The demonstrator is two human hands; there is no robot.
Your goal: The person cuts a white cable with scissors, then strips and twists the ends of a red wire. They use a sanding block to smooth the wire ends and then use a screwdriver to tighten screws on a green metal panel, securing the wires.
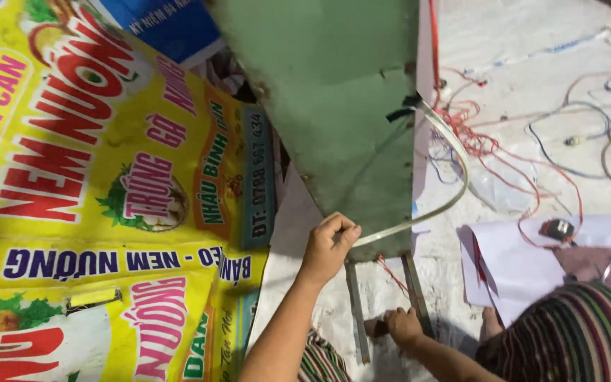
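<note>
Striped fabric in dark bands [574, 332] fills the lower right corner, closest to the lens, covering what looks like the person's knee. Everything else is placed from the large green panel [334, 106], a worn sheet with rusty edges that hangs down from the top centre.

At the panel's bottom edge, the left hand [328, 247] is curled shut, its fingers pinching a flat white strip [454, 170]. That strip arcs up and around the panel's right side to a patch of black tape near the right edge. Below the panel, the right hand [401, 327] rests low on the ground beside two thin metal bars [419, 297] that run down from the panel's underside; its fingers seem closed around a small dark object, though what it is cannot be made out.

Left of the panel lie bright yellow printed banners [93, 184] with food pictures. Right of it, tangled red wires [489, 145] and grey cables sprawl over a pale floor, with white paper sheets [525, 262] and a small black-and-red part [557, 228] just below them.

Judging by the grip, the strip is being pulled taut along the panel's edge. Fixing it there would likely call for the right hand to come up while the left keeps tension.
</note>
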